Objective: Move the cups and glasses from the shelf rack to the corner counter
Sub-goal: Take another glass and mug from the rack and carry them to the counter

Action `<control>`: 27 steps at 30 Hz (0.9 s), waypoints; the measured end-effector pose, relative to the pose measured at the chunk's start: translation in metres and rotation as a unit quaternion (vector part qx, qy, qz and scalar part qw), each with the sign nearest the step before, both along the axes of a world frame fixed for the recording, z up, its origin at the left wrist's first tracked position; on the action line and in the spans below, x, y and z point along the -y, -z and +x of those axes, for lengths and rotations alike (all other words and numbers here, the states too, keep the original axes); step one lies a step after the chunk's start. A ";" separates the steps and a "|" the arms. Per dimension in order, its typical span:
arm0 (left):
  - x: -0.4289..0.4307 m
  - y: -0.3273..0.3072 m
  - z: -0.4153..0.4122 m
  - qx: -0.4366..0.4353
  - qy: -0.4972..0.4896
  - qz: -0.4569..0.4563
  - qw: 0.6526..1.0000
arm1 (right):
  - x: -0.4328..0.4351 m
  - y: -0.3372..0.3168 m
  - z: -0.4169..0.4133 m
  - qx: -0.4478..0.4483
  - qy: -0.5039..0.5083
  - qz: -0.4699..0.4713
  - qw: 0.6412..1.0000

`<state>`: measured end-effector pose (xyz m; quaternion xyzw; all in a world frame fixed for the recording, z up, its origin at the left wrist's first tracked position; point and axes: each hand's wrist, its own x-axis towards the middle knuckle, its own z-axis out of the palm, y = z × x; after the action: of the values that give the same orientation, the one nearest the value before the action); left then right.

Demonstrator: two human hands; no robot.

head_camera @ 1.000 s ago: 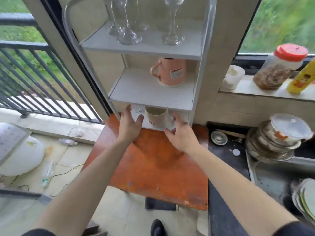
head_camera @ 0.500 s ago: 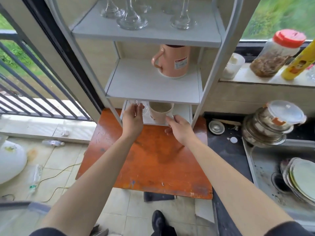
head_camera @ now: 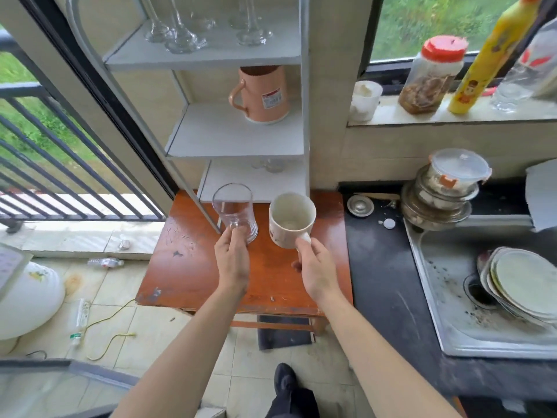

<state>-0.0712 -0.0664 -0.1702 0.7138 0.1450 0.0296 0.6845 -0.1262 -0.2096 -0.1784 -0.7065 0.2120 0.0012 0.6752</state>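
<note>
Held side by side above the orange-brown tabletop (head_camera: pixel 193 267), just in front of the white shelf rack (head_camera: pixel 241 140): clear drinking glass (head_camera: pixel 233 211) in the left hand (head_camera: pixel 232 260), grip closed around its base; white mug (head_camera: pixel 291 220) in the right hand (head_camera: pixel 316 267), grip clenched at its handle. Pink mug (head_camera: pixel 263 93) on the middle shelf, stemmed glasses (head_camera: pixel 187 34) on the top shelf.

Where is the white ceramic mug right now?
Centre of the head view: white ceramic mug held in the right hand above the orange wooden table, beside the clear drinking glass.
</note>
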 end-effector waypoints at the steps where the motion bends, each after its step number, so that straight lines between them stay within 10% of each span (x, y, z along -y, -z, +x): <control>1: 0.009 0.001 -0.016 -0.004 0.007 0.004 1.000 | 0.009 0.001 -0.017 0.006 0.013 -0.001 1.000; 12: 0.194 -0.004 -0.198 -0.052 0.112 -0.030 0.992 | 0.176 0.002 -0.234 0.015 0.250 0.027 0.968; 27: 0.510 -0.036 -0.427 -0.047 0.508 -0.004 0.860 | 0.401 -0.013 -0.522 0.057 0.618 -0.025 0.784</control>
<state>-0.4985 -0.5765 -0.1338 0.6860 -0.2055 -0.3570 0.5998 -0.6477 -0.6108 -0.1653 -0.4400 0.5642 -0.4620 0.5241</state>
